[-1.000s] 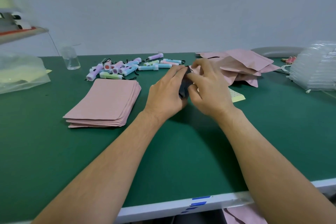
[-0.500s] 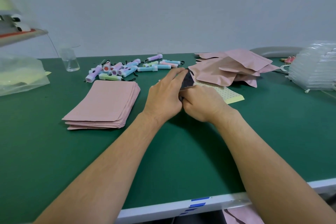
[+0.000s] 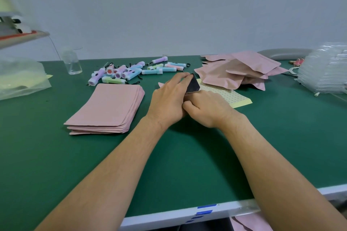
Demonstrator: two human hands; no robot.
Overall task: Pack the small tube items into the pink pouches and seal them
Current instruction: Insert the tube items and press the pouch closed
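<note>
Green table [image 3: 56, 155], left to right.
- Clear bag [image 3: 20, 78]: holding something pale yellow.
- Small clear bottle [image 3: 72, 63]: standing upright.
- Flat pink pouches [image 3: 109, 108]: lying stacked.
- Small tubes [image 3: 135, 71]: lying loose just behind the stack.
- Left hand [image 3: 169, 97]: laying near-straight fingers along a dark flat piece [image 3: 193, 85]. Its thumb is hidden, so I cannot tell whether it is gripping.
- Right hand [image 3: 208, 110]: curling, pinching the piece's lower edge.
- Dotted yellow sheet [image 3: 231, 95]: lying flat.
- Puffed pink pouches [image 3: 238, 73]: lying heaped, contents hidden.
- Clear trays [image 3: 326, 73]: sitting stacked.
</note>
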